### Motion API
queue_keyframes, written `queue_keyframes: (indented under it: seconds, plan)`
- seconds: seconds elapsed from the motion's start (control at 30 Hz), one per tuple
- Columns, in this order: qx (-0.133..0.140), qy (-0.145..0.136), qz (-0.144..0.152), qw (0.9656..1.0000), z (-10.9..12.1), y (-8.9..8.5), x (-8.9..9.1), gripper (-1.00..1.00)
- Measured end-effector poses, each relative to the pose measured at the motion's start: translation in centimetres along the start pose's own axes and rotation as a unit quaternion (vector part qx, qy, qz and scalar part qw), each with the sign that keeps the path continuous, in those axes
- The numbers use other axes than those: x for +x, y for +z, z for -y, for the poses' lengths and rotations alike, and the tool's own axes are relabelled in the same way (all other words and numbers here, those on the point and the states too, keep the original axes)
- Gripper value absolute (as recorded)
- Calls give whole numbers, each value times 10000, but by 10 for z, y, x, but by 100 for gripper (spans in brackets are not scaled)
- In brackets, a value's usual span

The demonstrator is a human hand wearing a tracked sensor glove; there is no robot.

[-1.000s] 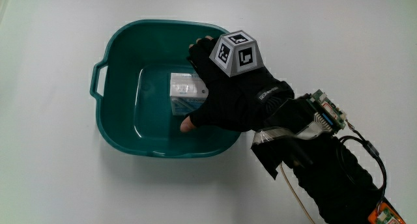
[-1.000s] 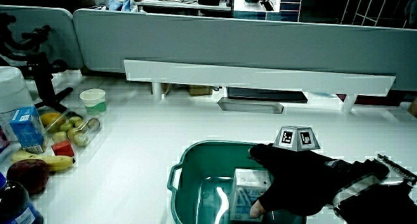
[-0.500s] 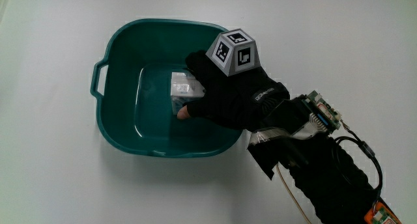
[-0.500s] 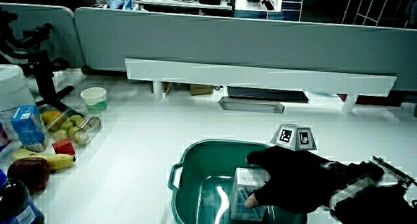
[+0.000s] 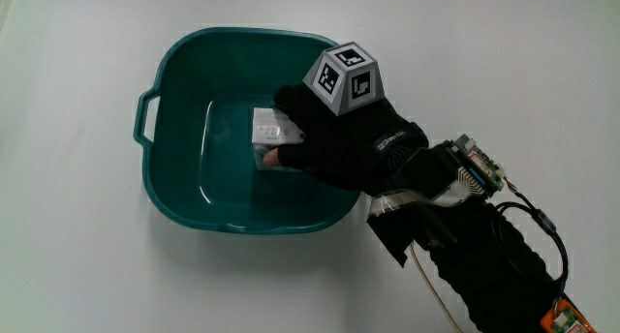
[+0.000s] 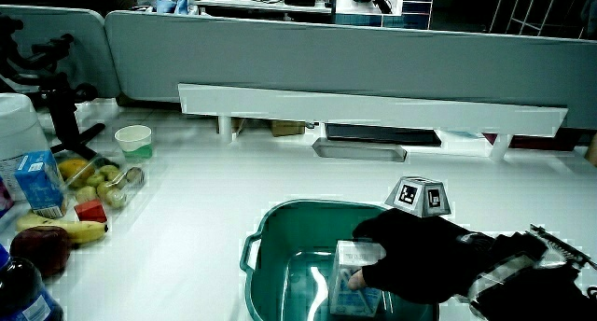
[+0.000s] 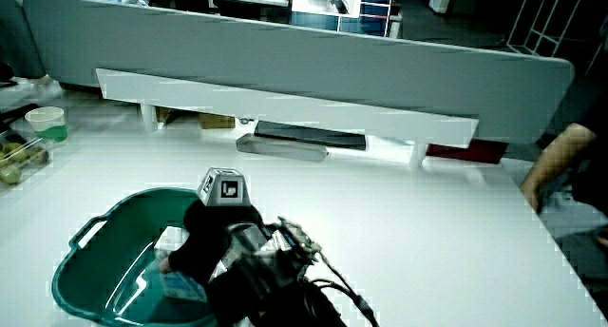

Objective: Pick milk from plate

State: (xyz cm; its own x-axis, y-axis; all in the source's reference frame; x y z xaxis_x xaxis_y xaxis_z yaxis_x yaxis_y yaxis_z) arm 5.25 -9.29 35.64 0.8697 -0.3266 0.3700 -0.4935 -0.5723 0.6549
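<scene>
Now milk carton (image 5: 272, 132) under the hand (image 5: 334, 139), inside teal basin (image 5: 179, 72).

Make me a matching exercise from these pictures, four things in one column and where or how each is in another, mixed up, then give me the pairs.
Things:
1. milk carton
2. teal tub
3. hand
4. banana

Descriptions:
A. closed around the carton
B. lying among the fruit at the table's edge
C. standing inside the tub
D. has a handle on its rim

Pairs: 1-C, 2-D, 3-A, 4-B
</scene>
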Motion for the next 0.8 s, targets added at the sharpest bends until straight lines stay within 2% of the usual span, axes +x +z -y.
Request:
queue_keyframes:
  seconds: [0.1,0.13,0.43,0.5,0.73,0.8]
  plan:
    - [-12,-129,93,9999,-9,-7,-1,0]
    - [-80,-80,25,9999,-11,-8,-2,0]
    - [-70,-60,30,10000,-23,-16,-7,0]
    - [-96,-1,-51,9999,-23,-16,-9,0]
    - [53,43,-27,10000,-25,-17,-11,3]
    - [70,145,-158,9997,-25,-17,-12,8]
